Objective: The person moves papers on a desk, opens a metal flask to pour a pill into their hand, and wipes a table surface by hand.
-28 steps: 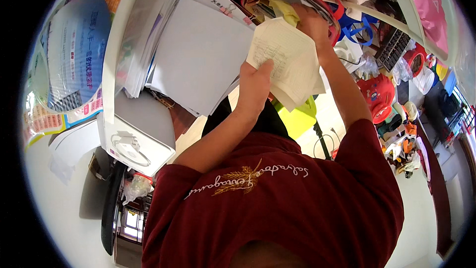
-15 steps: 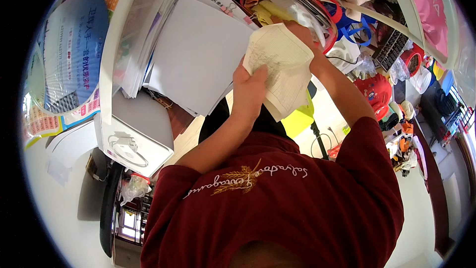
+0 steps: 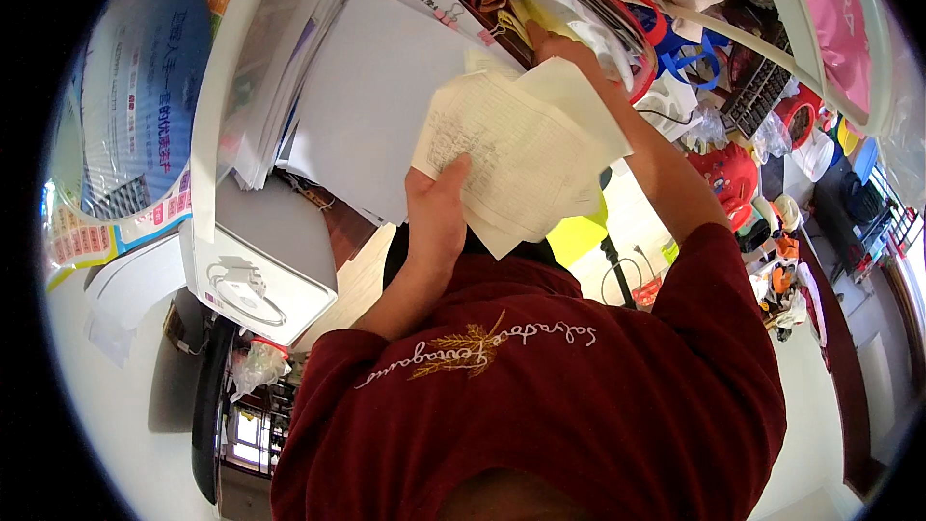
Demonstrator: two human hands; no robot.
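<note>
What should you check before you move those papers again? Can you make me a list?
1. Left hand has a grip on the lined papers: ok, its thumb presses their lower edge.
2. Right hand has a grip too: cannot tell, it reaches the top edge but the sheets hide the fingers.
3. Papers stay together: not ok, the sheets fan apart with corners sticking out.
4. Writing can be read: cannot tell, too small and blurred.
5. Big white stack beside the papers lies steady: ok, it rests flat and apart from the hands.
6. Red basket behind the right hand is out of the way: not ok, the hand is right against it.
</note>
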